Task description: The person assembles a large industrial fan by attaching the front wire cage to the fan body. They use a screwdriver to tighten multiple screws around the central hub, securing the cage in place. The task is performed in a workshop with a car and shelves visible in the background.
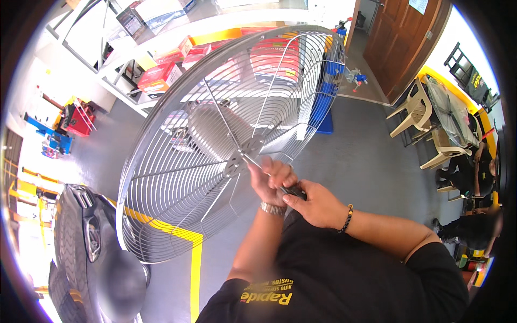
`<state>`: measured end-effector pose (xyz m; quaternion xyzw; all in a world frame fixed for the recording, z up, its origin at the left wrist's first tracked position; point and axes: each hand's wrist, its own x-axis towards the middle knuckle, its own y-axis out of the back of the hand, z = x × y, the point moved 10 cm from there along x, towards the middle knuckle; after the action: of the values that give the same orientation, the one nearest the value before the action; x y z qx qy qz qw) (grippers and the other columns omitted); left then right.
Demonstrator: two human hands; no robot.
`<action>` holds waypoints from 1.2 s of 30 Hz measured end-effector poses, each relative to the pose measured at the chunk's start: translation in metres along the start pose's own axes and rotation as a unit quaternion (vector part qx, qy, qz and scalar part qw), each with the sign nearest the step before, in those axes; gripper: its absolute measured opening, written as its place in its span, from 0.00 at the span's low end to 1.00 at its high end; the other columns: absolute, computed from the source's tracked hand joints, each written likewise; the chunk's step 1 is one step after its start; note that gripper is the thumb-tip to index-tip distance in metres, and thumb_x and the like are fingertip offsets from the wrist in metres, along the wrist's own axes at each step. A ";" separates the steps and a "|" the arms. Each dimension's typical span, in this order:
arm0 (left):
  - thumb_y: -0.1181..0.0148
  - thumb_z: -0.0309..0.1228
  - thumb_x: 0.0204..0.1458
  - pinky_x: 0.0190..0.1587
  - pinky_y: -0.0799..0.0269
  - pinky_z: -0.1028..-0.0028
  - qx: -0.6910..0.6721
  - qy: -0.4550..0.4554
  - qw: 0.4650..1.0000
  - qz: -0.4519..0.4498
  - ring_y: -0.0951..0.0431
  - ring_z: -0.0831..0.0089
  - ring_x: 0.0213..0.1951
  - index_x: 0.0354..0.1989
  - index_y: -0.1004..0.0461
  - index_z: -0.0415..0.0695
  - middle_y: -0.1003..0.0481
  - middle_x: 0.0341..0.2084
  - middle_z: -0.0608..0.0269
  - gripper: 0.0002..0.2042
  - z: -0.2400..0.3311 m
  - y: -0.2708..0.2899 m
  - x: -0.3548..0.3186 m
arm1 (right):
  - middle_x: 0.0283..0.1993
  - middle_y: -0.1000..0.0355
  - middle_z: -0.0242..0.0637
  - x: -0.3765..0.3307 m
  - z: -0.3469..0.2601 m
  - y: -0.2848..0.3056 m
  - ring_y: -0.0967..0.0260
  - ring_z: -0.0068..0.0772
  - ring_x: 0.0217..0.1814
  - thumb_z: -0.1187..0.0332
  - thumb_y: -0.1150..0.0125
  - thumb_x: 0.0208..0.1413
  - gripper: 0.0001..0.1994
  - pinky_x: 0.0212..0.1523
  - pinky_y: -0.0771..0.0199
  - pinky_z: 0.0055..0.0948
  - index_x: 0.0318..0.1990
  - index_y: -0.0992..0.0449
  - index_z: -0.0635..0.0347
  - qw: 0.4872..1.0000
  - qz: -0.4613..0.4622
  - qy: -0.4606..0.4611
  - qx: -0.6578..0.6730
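A large fan with a silver wire cage (177,202) stands tilted before me. Blades show through its wires, and a perforated round plate (233,166) sits at the cage's centre. I hold a screwdriver (294,192) with both hands, its tip at that plate; whether it sits in a screw is too small to tell. My left hand (271,182), with a metal watch band on its wrist, is closed around the shaft close to the cage. Behind it, my right hand (321,206), wearing a beaded bracelet, grips the dark handle.
Shelving with red boxes (160,77) stands behind the fan. A dark vehicle (72,242) is at left, near a yellow floor line (196,280). Beige plastic chairs (416,110) flank a table (447,110) at right, where people in black (466,172) are. A brown door (398,40) is beyond.
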<state>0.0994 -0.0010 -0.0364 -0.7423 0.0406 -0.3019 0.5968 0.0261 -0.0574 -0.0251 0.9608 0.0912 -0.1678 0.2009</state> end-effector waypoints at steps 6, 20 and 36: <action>0.54 0.47 0.64 0.16 0.37 0.79 -0.093 0.027 0.986 -0.137 0.43 0.84 0.09 0.26 0.35 0.45 0.39 0.11 0.73 0.19 0.004 -0.009 0.015 | 0.35 0.25 0.56 0.010 -0.005 -0.006 0.25 0.56 0.38 0.55 0.43 0.59 0.22 0.37 0.27 0.44 0.42 0.27 0.72 0.998 0.000 0.030 -0.053; 0.53 0.42 0.58 0.54 0.37 0.63 -0.011 0.030 0.989 -0.143 0.29 0.78 0.22 0.32 0.28 0.49 0.35 0.11 0.73 0.11 -0.029 -0.022 0.006 | 0.29 0.25 0.49 -0.024 -0.060 -0.001 0.26 0.47 0.23 0.61 0.43 0.57 0.16 0.22 0.26 0.40 0.44 0.33 0.66 0.880 0.184 0.215 -0.381; 0.51 0.28 0.53 0.43 0.34 0.71 0.043 0.036 0.988 0.144 0.42 0.80 0.11 0.24 0.33 0.52 0.42 0.05 0.76 0.06 -0.010 0.014 -0.015 | 0.23 0.26 0.49 -0.019 -0.044 -0.009 0.27 0.50 0.21 0.57 0.46 0.60 0.19 0.22 0.27 0.44 0.42 0.32 0.70 0.903 0.194 0.172 -0.343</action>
<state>0.0867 -0.0072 -0.0535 -0.6907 0.1552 -0.2412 0.6638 0.0183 -0.0326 0.0164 0.8453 -0.0116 0.0842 0.5276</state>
